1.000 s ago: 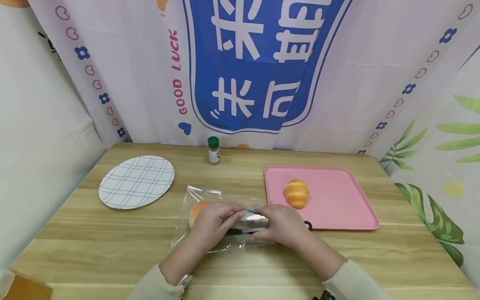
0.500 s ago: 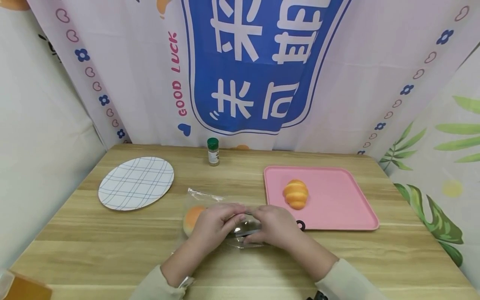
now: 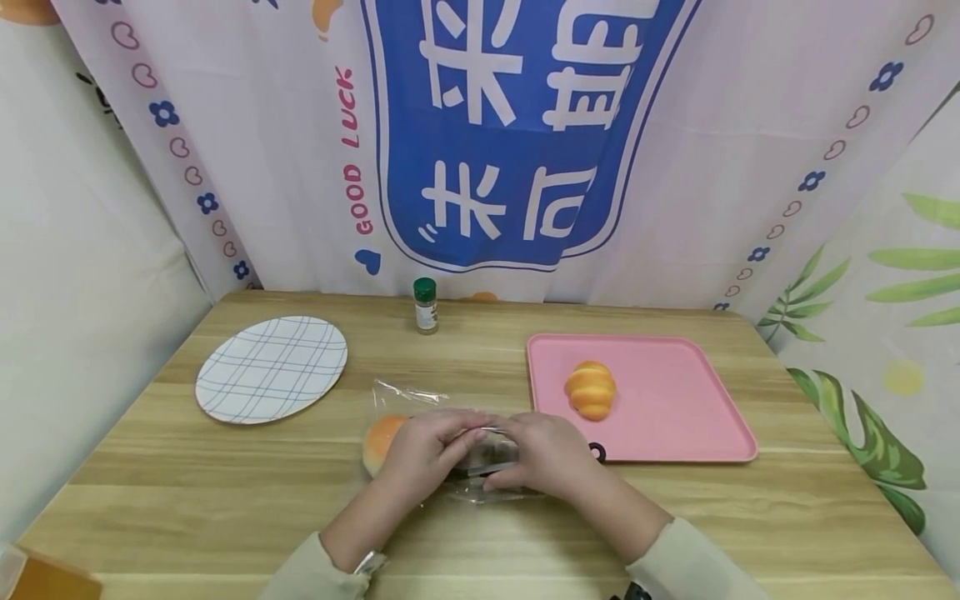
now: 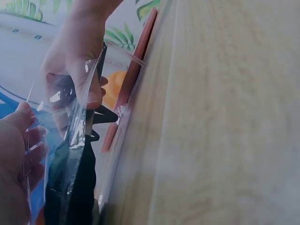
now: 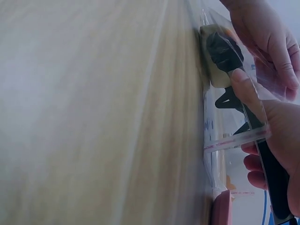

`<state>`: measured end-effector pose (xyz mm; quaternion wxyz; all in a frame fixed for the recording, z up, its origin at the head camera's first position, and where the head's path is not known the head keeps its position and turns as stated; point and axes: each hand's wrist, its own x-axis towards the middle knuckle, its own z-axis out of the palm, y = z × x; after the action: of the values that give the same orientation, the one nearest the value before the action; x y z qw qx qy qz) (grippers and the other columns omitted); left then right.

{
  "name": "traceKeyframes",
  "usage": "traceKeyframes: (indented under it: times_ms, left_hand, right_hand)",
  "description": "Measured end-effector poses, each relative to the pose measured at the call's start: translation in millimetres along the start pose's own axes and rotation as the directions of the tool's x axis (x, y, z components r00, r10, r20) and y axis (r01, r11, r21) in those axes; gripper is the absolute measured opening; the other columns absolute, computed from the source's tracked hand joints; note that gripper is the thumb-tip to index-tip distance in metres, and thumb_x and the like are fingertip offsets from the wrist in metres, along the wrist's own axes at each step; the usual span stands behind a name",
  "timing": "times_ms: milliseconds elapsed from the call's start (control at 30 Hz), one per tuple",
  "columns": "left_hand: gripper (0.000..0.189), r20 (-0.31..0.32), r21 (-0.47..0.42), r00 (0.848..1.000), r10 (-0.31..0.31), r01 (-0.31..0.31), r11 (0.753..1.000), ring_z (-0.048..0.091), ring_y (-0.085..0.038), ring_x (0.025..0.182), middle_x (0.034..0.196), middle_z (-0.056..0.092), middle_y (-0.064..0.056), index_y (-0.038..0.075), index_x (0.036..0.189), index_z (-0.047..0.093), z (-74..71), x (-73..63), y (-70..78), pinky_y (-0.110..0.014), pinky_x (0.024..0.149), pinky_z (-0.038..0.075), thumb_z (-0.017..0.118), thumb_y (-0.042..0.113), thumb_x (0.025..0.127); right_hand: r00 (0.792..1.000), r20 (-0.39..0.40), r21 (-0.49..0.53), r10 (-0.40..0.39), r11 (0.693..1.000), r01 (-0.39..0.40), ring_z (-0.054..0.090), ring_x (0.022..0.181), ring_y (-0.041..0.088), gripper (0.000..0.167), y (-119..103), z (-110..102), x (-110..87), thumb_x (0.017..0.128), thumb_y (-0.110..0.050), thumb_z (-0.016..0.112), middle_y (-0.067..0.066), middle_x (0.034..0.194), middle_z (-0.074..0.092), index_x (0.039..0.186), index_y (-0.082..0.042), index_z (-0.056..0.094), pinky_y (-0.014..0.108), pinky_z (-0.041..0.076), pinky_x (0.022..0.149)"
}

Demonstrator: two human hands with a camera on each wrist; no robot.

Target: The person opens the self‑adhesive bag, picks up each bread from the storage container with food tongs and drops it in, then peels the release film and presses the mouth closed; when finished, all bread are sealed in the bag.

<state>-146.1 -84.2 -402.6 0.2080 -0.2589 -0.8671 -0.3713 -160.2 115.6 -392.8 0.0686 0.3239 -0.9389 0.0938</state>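
Note:
A bun [image 3: 385, 440] lies inside a clear plastic bag [image 3: 405, 393] on the table. My left hand [image 3: 431, 442] holds the bag's film near its mouth and hides part of the bun. My right hand [image 3: 551, 450] grips black-handled tongs [image 5: 274, 176], which reach into the bag. Their dark tip [image 5: 225, 51] is against the bun in the right wrist view; whether it clamps the bun I cannot tell. A black ring [image 3: 597, 452] at the tongs' end sticks out past my right hand. The bag's edge strip [image 5: 236, 139] crosses the tongs near my fingers.
A pink tray [image 3: 675, 400] with a croissant [image 3: 591, 390] on it stands just right of my hands. Farther left lies a checked plate [image 3: 272, 369]. A green-capped seasoning bottle [image 3: 425, 306] stands at the back. An orange-brown object [image 3: 56, 577] shows at the lower left corner.
My right hand and the tongs have shifted left, deeper into the bag. The bun has slid slightly left with them. My left hand has stayed nearly in place.

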Motion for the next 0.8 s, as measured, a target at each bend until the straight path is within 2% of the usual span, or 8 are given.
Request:
traceKeyframes:
  times_ms: [167,400,533,600,667,700,800]
  left_hand:
    - [0.014,0.007,-0.051,0.998,-0.063,0.064,0.997,0.072,-0.017,0.097,0.103,0.077,0.000,0.017,0.099,0.077,1.5,-1.3,-4.1,-0.033,0.084,0.060,0.075,0.021,0.086]
    - [0.013,-0.002,-0.102,0.998,-0.068,0.067,0.993,0.073,-0.018,0.096,0.103,0.077,-0.001,0.015,0.098,0.077,4.7,-2.9,-10.3,-0.032,0.085,0.060,0.074,0.020,0.086]
    - [0.014,0.011,-0.111,0.996,-0.085,0.085,0.990,0.073,-0.018,0.097,0.104,0.076,-0.002,0.013,0.099,0.077,6.3,-2.7,-12.8,-0.033,0.086,0.060,0.074,0.019,0.086]
    - [0.015,0.011,-0.095,0.996,-0.088,0.088,0.992,0.072,-0.019,0.098,0.105,0.076,-0.002,0.013,0.099,0.077,6.7,-2.5,-13.8,-0.034,0.086,0.060,0.074,0.018,0.086]
    - [0.014,0.011,-0.074,0.995,-0.096,0.096,0.993,0.072,-0.020,0.100,0.105,0.076,-0.002,0.014,0.099,0.077,6.6,-2.6,-14.9,-0.036,0.088,0.059,0.075,0.018,0.085]
    - [0.014,0.010,-0.064,0.995,-0.103,0.103,0.993,0.072,-0.021,0.101,0.106,0.076,-0.002,0.015,0.099,0.076,6.1,-2.7,-15.1,-0.037,0.089,0.059,0.075,0.019,0.085]
    - [0.014,0.015,-0.052,0.990,-0.139,0.140,0.989,0.071,-0.021,0.105,0.108,0.076,-0.001,0.016,0.099,0.076,4.0,-2.8,-16.3,-0.040,0.093,0.058,0.074,0.020,0.086]
  right_hand:
    - [1.000,0.017,0.001,0.011,1.000,-0.011,0.070,0.097,0.016,0.080,0,0,1.3,0.065,-0.063,0.080,-0.002,0.107,0.074,0.131,-0.021,0.062,0.034,0.059,0.079]
    - [0.993,0.112,0.035,0.041,0.998,-0.045,0.067,0.108,0.021,0.095,3,-4,1.3,0.064,-0.066,0.079,0.004,0.120,0.070,0.140,-0.015,0.053,0.038,0.057,0.091]
    - [0.989,0.135,0.039,0.064,0.997,-0.070,0.067,0.110,0.022,0.098,8,-8,-0.6,0.063,-0.068,0.079,0.005,0.123,0.069,0.142,-0.016,0.051,0.039,0.057,0.091]
    - [0.988,0.134,0.042,0.075,0.996,-0.081,0.066,0.109,0.020,0.098,12,-10,-2.4,0.062,-0.068,0.079,0.004,0.123,0.069,0.140,-0.016,0.053,0.038,0.057,0.090]
    - [0.987,0.133,0.044,0.084,0.995,-0.091,0.067,0.102,0.017,0.099,17,-12,-4.9,0.061,-0.069,0.079,0.001,0.116,0.071,0.140,-0.016,0.053,0.036,0.057,0.086]
    - [0.986,0.137,0.048,0.092,0.994,-0.099,0.067,0.097,0.016,0.100,19,-13,-6.2,0.061,-0.070,0.079,0.000,0.111,0.071,0.140,-0.016,0.053,0.035,0.057,0.082]
    - [0.984,0.135,0.046,0.112,0.992,-0.120,0.066,0.093,0.014,0.101,26,-18,-11.1,0.060,-0.070,0.079,-0.002,0.107,0.071,0.141,-0.016,0.053,0.034,0.057,0.080]
